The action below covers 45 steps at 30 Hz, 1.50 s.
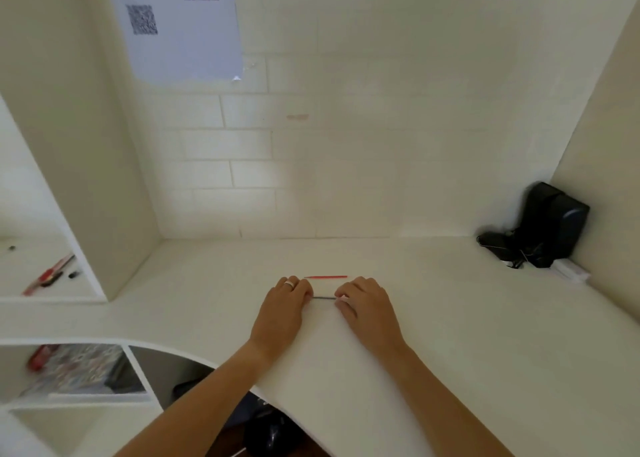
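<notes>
Grey stick (pixel 324 298) sat pinched endwise by left hand (pixel 284 313) and right hand (pixel 369 309); red stick (pixel 325 277) lay near at twelve o'clock, desk (pixel 485 318) stretching toward three.

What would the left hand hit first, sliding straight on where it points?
Probably the red stick lying on the desk just beyond the left hand, which pinches the dark stick; depth is unclear.

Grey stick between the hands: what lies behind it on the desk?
A thin red stick lies just behind the grey stick, apart from it, on the white desk. The left hand and right hand pinch its ends, hiding them.
</notes>
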Tool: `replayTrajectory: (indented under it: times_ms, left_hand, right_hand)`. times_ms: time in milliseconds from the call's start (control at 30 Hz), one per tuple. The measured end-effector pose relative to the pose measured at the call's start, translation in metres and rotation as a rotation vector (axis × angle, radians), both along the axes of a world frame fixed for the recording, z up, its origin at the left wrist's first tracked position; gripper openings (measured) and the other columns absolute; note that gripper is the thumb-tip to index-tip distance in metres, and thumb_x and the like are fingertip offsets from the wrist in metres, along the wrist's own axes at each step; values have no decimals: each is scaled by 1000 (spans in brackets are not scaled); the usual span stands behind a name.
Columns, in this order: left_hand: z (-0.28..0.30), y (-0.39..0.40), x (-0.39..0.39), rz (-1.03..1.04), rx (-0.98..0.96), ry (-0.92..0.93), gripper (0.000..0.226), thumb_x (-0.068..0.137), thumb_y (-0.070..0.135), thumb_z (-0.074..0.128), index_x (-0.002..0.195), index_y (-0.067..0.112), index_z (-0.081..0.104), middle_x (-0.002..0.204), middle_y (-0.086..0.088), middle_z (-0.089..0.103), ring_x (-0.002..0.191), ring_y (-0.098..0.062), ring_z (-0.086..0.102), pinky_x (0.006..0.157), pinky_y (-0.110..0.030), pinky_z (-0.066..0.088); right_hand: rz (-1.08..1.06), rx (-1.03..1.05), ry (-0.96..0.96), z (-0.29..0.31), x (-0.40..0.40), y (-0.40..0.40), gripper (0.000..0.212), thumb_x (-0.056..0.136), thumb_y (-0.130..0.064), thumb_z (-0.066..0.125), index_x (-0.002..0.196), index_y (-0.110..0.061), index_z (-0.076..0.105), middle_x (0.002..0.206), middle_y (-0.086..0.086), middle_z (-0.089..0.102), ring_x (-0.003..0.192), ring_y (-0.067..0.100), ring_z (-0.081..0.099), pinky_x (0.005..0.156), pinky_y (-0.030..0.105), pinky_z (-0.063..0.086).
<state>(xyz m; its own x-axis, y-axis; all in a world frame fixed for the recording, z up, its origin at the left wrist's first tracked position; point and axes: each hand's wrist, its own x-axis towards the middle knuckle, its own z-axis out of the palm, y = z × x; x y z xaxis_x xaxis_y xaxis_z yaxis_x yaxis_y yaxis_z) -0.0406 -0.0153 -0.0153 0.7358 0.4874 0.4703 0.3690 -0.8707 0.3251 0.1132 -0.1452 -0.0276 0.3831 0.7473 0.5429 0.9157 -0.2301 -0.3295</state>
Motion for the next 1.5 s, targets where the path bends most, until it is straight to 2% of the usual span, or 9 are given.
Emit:
replayTrajectory:
  times_ms: [167, 333, 467, 767, 1000, 1100, 1233, 1333, 1500]
  left_hand:
    - [3, -6, -1, -38, -93, -10, 15, 99, 15, 45, 93, 25, 54, 93, 10, 53, 90, -9, 48, 76, -31, 47]
    - [18, -15, -5, -67, -842, -272, 22, 97, 21, 46, 89, 20, 66, 98, 2, 57, 98, -10, 59, 91, -34, 48]
    - [22, -20, -7, -16, -979, -316, 23, 89, 32, 56, 85, 11, 65, 95, -8, 60, 92, -22, 58, 90, -45, 46]
    - [23, -23, -9, 16, -895, -287, 23, 90, 29, 54, 74, 14, 60, 89, -5, 55, 82, -18, 55, 86, -43, 45]
    - [20, -21, -12, 32, -814, -311, 19, 91, 16, 53, 73, 18, 61, 84, 5, 54, 89, -15, 54, 80, -30, 43]
    - [18, -16, -10, 84, -904, -409, 12, 87, 19, 57, 79, 12, 62, 93, 0, 56, 84, -12, 56, 82, -33, 45]
    - [23, 19, 7, 147, -929, -531, 17, 85, 21, 62, 84, 6, 55, 94, -5, 56, 79, -11, 59, 80, -36, 49]
    - [28, 58, 26, 163, -659, -344, 7, 89, 6, 55, 84, 3, 59, 87, -7, 55, 81, -20, 58, 75, -31, 47]
    - [26, 96, 61, 170, -284, -66, 26, 87, -5, 51, 95, 6, 73, 93, -10, 58, 88, -25, 59, 84, -38, 51]
  right_hand:
    - [76, -25, -91, 1, -5, 8, 22, 99, -34, 49, 107, -27, 68, 100, -10, 67, 93, 14, 59, 80, 28, 45]
    - [93, -53, -167, 2, -11, 22, 25, 102, -31, 39, 101, -23, 64, 92, -6, 65, 86, 19, 62, 70, 34, 47]
    - [113, -24, -157, -3, -16, 29, 37, 103, -40, 34, 95, -21, 64, 85, -6, 62, 77, 16, 59, 68, 32, 47]
    - [-2, -43, -285, -3, -21, 24, 31, 102, -45, 39, 86, -27, 59, 60, -3, 52, 49, 17, 53, 44, 28, 33]
    - [-58, -116, -352, 2, -22, 19, 36, 103, -50, 31, 83, -29, 51, 51, -2, 48, 40, 19, 46, 40, 30, 32]
    - [-111, -101, -331, 4, -23, 18, 32, 102, -46, 36, 81, -27, 50, 52, -3, 45, 39, 18, 43, 38, 27, 28]
    - [-93, -51, -222, 1, -20, 25, 30, 102, -37, 36, 83, -23, 55, 62, -6, 48, 50, 16, 46, 48, 29, 38]
    - [-93, -48, -207, -2, -15, 29, 29, 98, -29, 35, 85, -20, 59, 71, -6, 53, 61, 15, 51, 57, 28, 39]
    - [-85, -33, -171, -5, -13, 28, 27, 98, -28, 36, 83, -20, 58, 78, -8, 55, 69, 12, 52, 63, 25, 39]
